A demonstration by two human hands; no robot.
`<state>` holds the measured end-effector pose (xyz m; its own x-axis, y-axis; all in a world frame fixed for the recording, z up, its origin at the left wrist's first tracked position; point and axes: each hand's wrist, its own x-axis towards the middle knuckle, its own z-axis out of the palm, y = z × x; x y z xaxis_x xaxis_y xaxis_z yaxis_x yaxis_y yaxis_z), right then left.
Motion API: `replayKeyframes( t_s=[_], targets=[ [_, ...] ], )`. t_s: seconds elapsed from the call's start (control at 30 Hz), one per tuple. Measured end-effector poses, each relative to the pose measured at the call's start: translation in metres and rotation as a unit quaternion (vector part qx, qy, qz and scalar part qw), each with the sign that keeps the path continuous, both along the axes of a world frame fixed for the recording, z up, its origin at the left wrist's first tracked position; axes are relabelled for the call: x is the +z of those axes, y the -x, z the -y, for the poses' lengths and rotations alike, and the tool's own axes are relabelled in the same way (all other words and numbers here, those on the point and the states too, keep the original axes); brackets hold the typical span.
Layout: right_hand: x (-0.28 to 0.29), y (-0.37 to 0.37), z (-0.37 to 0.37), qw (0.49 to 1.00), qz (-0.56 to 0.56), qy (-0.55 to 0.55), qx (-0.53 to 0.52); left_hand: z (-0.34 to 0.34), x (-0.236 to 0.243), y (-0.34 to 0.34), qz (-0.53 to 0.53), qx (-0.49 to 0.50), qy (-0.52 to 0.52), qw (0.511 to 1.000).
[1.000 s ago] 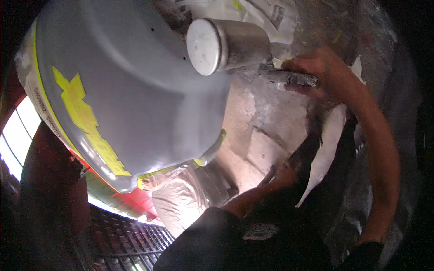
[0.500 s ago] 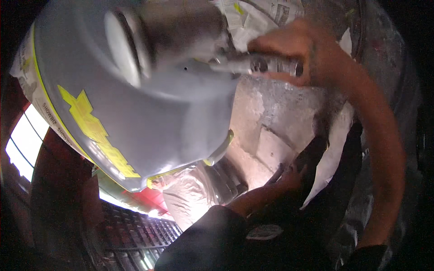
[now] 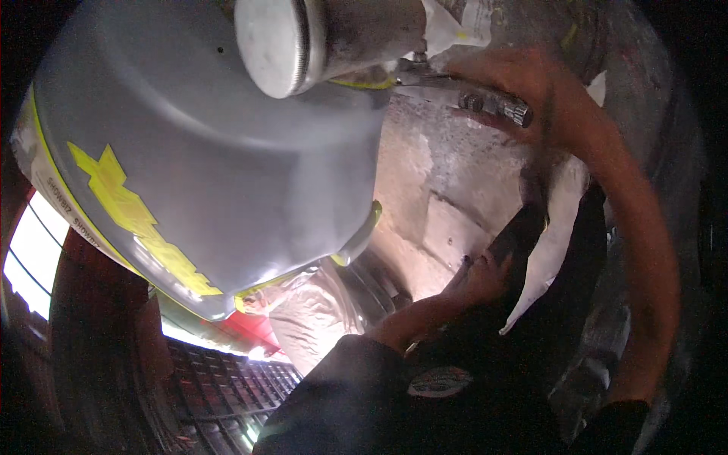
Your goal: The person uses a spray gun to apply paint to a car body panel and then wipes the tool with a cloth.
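Note:
My right hand [image 3: 523, 83] is closed around a metal spray gun [image 3: 493, 108], whose knobs stick out beside the palm. The gun's cup [image 3: 368, 34], with a pale round lid [image 3: 267, 47], hangs over the upper edge of a curved grey panel [image 3: 250, 167]. A jagged yellow strip [image 3: 125, 205] runs along the panel's lower left side, and its rim is yellow too. Down by my dark-clothed leg, my left hand [image 3: 489, 279] has its fingers curled round something dark that I cannot make out.
Newspaper [image 3: 57, 189] lines the panel's left edge. A crumpled pale sheet [image 3: 307, 322] lies below the panel, beside a dark slatted surface [image 3: 220, 387]. Stained concrete floor [image 3: 447, 227] shows between panel and legs. A bright opening [image 3: 34, 250] stands at the far left.
The spray gun and its cup have moved up and to the right in the picture, and are less blurred. The panel has shifted slightly left in view. My left hand stays by my leg.

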<state>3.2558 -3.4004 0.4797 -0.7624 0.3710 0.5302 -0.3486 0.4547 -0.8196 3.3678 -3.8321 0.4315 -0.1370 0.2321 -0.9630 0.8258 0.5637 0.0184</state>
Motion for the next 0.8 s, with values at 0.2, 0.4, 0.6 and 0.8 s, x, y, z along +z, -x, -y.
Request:
replayKeyframes(
  t_s=[0.2,0.4,0.6,0.8],
  targets=[
    [-0.018,-0.010,0.021,0.986,0.121,-0.055,0.101,0.016,-0.003,0.002,0.013,-0.006,-0.030,0.999],
    [-0.042,-0.022,0.037,0.986,0.129,-0.069,0.081,0.031,-0.007,-0.003,-0.021,-0.021,-0.051,0.998],
    [-0.031,-0.008,0.044,1.000,-0.002,0.001,-0.027,0.022,-0.002,0.001,0.000,0.002,-0.016,1.000],
    [-0.011,-0.035,0.065,0.987,0.135,0.000,0.083,0.014,0.003,0.005,0.010,0.005,-0.012,1.000]
  ],
)
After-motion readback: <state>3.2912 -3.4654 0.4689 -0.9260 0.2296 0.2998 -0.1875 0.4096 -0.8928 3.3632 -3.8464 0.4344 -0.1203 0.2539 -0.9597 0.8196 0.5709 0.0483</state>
